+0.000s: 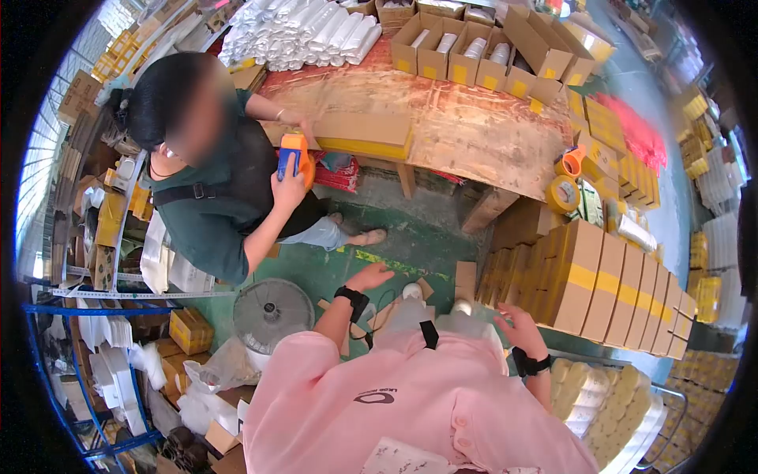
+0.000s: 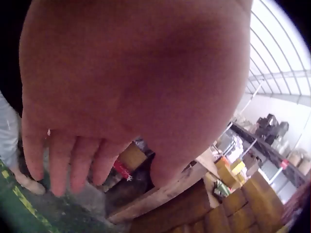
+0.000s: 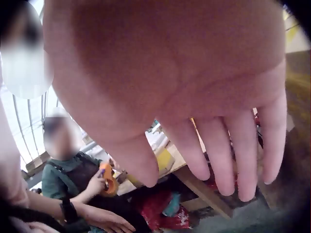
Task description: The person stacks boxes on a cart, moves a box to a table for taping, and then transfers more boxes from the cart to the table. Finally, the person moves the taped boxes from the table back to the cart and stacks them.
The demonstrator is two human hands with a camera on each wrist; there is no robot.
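My left hand hangs over the floor with fingers extended, holding nothing; in the left wrist view the palm and separated fingers fill the upper part. My right hand, also empty, is beside the row of taped cartons, its fingers relaxed. The right wrist view shows its palm with fingers spread. Across the table corner, another person grips an orange and blue tape dispenser and rests the other hand by a long carton.
The wooden table bears white rolls, open boxes, a second tape dispenser and a yellow tape roll. A fan stands at left, near blue shelving. Wrapped rolls lie at lower right.
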